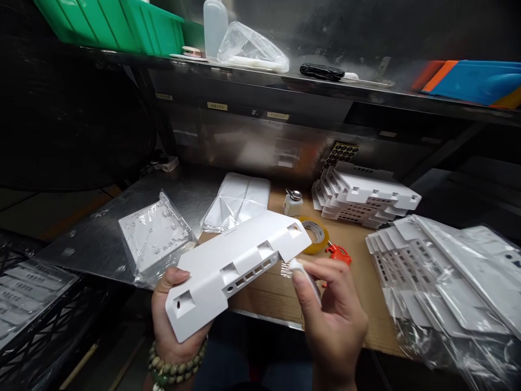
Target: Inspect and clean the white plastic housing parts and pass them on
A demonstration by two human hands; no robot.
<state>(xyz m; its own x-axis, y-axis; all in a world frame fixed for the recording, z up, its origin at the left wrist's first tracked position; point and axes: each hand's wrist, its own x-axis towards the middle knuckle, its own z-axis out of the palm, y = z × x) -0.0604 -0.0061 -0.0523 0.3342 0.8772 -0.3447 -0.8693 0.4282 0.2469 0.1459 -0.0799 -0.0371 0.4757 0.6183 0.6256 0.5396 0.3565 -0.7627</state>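
My left hand (176,315), with a bead bracelet on the wrist, is closed around the lower left end of a white plastic housing (236,244). The housing is tilted up above the table edge, its row of port openings turned towards me. Between thumb and fingers, my right hand (337,309) pinches a small white wad (295,265), which looks like folded cloth. That wad is just off the housing's right end, apart from it. Behind the housing stands a small bottle with a metal cap (293,201), beside a roll of yellow tape (314,234).
Red-handled scissors (338,253) lie on the cardboard. Stacked white housings (366,190) stand at the back right, with bagged ones (443,277) in front. A bagged panel (154,233) and white bags (240,198) lie left. Overhead runs a metal shelf (252,76) with a green bin (109,24).
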